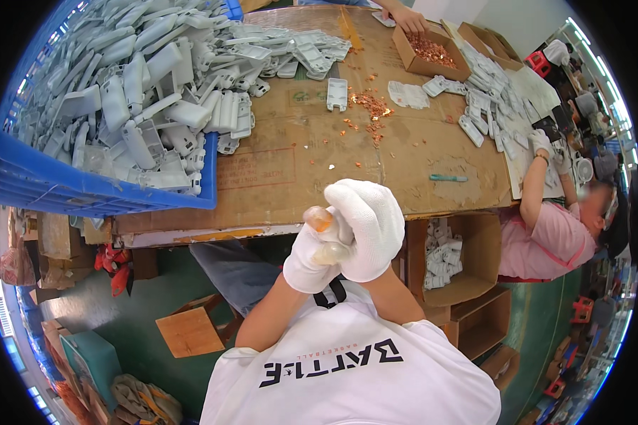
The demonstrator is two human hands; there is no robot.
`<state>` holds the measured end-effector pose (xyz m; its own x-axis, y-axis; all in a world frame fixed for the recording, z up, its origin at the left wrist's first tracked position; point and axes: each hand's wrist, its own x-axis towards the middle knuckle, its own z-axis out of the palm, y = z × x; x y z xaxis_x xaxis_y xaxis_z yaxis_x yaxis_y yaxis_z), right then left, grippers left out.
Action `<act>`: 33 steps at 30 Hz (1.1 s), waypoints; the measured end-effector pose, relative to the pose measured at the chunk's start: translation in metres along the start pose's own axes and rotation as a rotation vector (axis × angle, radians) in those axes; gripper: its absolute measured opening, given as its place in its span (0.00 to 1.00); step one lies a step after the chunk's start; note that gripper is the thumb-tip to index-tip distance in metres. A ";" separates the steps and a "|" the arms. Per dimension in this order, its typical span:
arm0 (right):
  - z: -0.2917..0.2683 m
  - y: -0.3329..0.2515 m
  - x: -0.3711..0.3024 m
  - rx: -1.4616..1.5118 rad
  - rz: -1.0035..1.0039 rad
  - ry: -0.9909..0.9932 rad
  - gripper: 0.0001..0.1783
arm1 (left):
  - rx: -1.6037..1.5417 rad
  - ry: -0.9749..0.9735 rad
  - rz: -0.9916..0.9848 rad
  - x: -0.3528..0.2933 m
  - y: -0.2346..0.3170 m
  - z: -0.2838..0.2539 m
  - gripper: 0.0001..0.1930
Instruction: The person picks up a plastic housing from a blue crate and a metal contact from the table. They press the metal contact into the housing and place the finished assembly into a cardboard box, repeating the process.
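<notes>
Both of my hands wear white knitted gloves and are together just off the table's near edge. My left hand [306, 258] has two covered fingertips showing apart, one in an orange finger cot [319, 219] and one in a pale yellowish finger cot [331, 253]. Over the left hand's other fingers my right hand [373, 223] is curled closed, its fingers bent toward the left hand. What it grips there is hidden. On the table beyond lie a pale plastic casing [337, 94] and scattered small copper-coloured pieces [372, 108].
A blue crate [99, 195] heaped with pale casings [131, 85] stands at left. Another person's hand [410, 19] reaches into a carton of copper pieces [432, 53]. A green pen-like tool [448, 178] lies at right. A worker in pink [546, 237] sits at the right.
</notes>
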<state>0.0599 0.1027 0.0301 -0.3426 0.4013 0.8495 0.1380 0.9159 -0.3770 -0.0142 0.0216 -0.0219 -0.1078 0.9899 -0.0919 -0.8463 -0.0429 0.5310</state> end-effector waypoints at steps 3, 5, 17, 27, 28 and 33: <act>-0.003 -0.004 0.002 -0.002 0.026 -0.005 0.23 | -0.154 -0.200 -0.013 0.009 0.000 -0.003 0.22; -0.004 -0.004 0.001 0.004 0.035 -0.016 0.22 | -0.114 -0.231 -0.034 0.006 0.007 0.001 0.26; -0.001 -0.002 0.006 0.031 0.121 -0.091 0.12 | -0.050 -0.054 0.078 -0.005 0.019 0.024 0.32; 0.000 -0.005 0.005 0.062 0.150 -0.067 0.12 | -0.001 -0.038 0.058 -0.007 0.020 0.025 0.33; 0.000 -0.005 0.005 0.098 0.184 -0.065 0.11 | 0.036 -0.047 0.076 -0.007 0.022 0.026 0.33; 0.003 -0.006 0.004 0.289 0.373 -0.052 0.17 | 0.213 -0.012 0.123 -0.008 0.026 0.029 0.32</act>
<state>0.0545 0.0990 0.0347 -0.3661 0.6941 0.6199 -0.0012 0.6657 -0.7462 -0.0200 0.0167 0.0175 -0.1961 0.9806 -0.0056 -0.6980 -0.1355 0.7032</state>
